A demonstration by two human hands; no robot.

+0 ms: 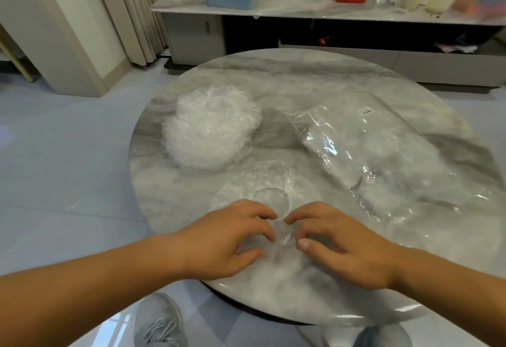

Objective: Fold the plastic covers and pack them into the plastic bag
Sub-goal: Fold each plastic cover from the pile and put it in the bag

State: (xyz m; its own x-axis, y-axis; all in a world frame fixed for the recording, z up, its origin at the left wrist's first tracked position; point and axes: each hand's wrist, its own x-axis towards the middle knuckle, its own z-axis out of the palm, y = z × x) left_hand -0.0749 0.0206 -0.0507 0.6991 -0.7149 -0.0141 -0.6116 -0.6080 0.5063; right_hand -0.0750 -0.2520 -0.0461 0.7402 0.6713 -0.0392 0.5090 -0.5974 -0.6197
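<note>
Fingers (260, 210) on 1 cover (269, 182), near 1 pile (210, 133), 1 bag (383, 152)

Glossy marble-look table (315, 78), crinkled clear plastic covers (210, 133), shiny plastic bag (383, 149).

covers stack (209, 130) left, plastic bag (383, 152) right (both on table (273, 72))

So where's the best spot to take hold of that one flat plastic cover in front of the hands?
At its gathered rim on the near edge, coming from the person's side. The plastic cover lies flat and thin on the round table, so its middle gives nothing to pinch, while the crinkled rim bunches up. The left hand and right hand seem to pinch it there.
</note>
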